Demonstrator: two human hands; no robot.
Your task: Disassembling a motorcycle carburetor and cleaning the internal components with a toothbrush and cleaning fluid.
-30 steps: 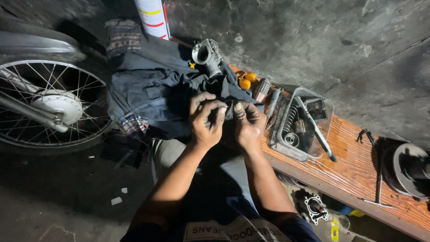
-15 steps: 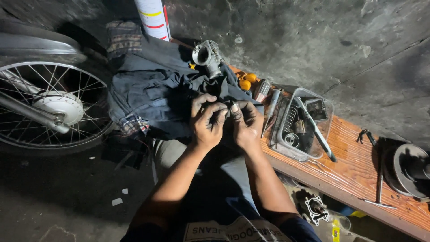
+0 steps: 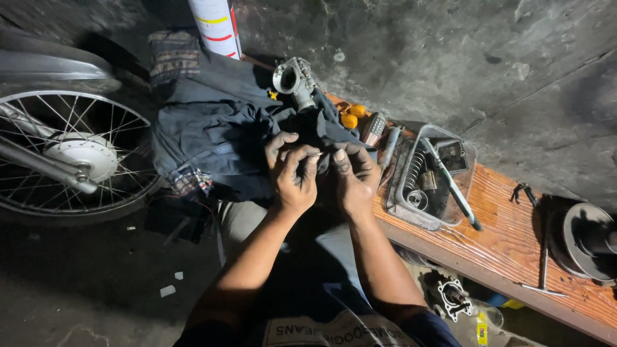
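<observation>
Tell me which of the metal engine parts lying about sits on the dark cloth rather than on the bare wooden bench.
The silvery carburettor, resting on the dark grey cloth just beyond both hands. The round dark metal drum sits on the orange wooden bench instead.

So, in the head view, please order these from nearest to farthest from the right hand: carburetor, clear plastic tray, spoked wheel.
From the right hand:
1. Clear plastic tray, just to its right on the wooden board.
2. Carburetor, above the hands on the dark cloth.
3. Spoked wheel, far left.

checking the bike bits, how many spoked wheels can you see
1: the spoked wheel is at the left edge, beside the dark cloth, away from both hands. Another may be hidden out of frame.
</observation>
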